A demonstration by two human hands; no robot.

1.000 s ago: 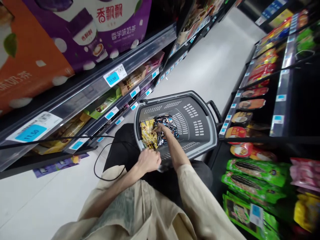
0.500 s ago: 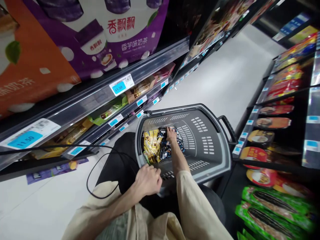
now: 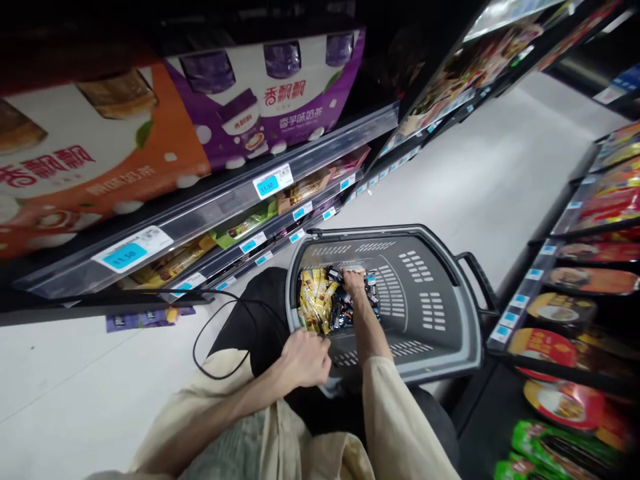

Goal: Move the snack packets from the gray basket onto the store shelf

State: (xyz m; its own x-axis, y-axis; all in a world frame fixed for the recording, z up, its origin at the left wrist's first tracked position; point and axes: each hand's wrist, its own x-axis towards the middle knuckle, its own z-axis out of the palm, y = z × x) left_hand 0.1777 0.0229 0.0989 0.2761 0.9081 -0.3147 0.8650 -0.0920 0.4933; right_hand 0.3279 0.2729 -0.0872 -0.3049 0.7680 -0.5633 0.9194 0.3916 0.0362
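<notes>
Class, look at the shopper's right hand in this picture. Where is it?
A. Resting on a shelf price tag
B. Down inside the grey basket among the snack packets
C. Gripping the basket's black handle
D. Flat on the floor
B: the right hand reaches down into the grey basket and sits among the snack packets, away from the black handle.

The person is wearing a loose beige shirt (image 3: pixel 280 440) with long, wide sleeves (image 3: pixel 400 427) that are bunching in soft folds at the forearms, leaving both wrists bare. Black trousers (image 3: pixel 260 313) are covering the legs, and a thin black cable (image 3: pixel 200 347) is looping beside the left knee
</notes>
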